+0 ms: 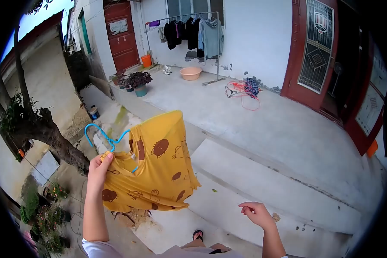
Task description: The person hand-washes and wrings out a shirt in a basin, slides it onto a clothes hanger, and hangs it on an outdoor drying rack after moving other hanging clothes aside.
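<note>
Head view: pinching yellow shirt (161, 165) by collar in left hand (99, 167), with blue hanger (109, 139) at neckline, before steps (249, 165); leaving right hand (258, 213) empty, half open. Looks light, soft (perhaps stretchy); best held at shoulders.

A pale concrete porch floor (296, 124) carries most things here, with broad steps (253, 180) running along its near edge. Against the far wall stand an orange bucket (146, 61), a pair of shoes (167, 70) and a round peach-coloured basin (191, 76), near the foot of a clothes rack (218, 69). Potted plants (138, 81) stand by the left edge. Right of the rack lies a dark patterned bundle (252, 87) — loops of red cord (238, 89) beside it. One green leaf (214, 190) lies on the steps — small dark bits (304, 227) lie farther right.
</note>
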Demonstrator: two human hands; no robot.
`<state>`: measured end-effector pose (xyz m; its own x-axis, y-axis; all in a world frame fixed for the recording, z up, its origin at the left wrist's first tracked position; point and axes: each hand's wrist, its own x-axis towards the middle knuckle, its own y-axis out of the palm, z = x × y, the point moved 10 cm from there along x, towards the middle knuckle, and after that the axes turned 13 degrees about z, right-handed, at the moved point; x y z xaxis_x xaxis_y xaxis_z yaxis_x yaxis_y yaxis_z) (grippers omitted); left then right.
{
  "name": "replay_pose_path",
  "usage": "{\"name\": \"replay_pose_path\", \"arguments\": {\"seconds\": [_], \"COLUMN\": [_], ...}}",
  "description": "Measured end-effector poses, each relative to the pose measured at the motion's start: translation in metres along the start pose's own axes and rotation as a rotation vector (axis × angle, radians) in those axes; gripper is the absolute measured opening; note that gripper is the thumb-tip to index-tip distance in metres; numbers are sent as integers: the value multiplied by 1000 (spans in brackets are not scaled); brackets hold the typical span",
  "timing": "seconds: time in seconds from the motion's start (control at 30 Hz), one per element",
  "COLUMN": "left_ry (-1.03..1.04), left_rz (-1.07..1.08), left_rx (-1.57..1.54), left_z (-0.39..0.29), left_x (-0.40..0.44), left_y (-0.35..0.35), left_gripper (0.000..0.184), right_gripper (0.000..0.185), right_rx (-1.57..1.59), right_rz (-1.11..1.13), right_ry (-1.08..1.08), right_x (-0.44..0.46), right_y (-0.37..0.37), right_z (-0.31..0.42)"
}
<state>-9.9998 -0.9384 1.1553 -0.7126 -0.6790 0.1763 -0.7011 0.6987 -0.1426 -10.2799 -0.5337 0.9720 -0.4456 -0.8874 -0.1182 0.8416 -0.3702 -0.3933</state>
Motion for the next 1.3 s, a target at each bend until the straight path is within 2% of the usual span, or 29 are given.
{"name": "replay_pose_path", "arguments": {"seconds": [0.13,0.33,0.47,0.57,0.7,0.77,0.83,0.93,1.03,1.07,1.13,1.3], "left_ry": [-14,-28,-51,-61,-17,-2,-14,-12,21,-25,24,106], "left_rz": [75,86,71,29,-21,-52,-53,16,119,159,214,301], "left_rx": [59,147,179,300,323,312,286,242,303,260,268,292], "left_z": [-11,0,-15,-56,-99,-104,-98,-88,-103,-104,-122,-159], "left_x": [95,229,323,365,432,448,482,546,598,624,666,751], "left_y": [34,74,107,125,145,152,162,188,211,221,241,283], "left_gripper": [25,26,29,32,33,33,32,30,28,27,27,32], "right_gripper": [19,21,21,20,25,34,41,48,37,32,21,12], "right_rx": [70,201,179,90,-170,-236,-484,-764,-889,-888,-878,-903], "right_rz": [-177,-350,-305,-246,-189,-217,-327,-396,-239,-217,-161,-283], "right_ry": [127,360,290,205,-217,-405,-559,-625,-748,-717,-639,-665], "right_x": [1,22,100,181,314,359,410,491,547,573,607,639], "right_y": [-77,-170,-243,-293,-346,-361,-386,-421,-427,-441,-461,-523], "right_z": [-5,-87,-85,-22,105,163,225,286,325,327,323,367]}}
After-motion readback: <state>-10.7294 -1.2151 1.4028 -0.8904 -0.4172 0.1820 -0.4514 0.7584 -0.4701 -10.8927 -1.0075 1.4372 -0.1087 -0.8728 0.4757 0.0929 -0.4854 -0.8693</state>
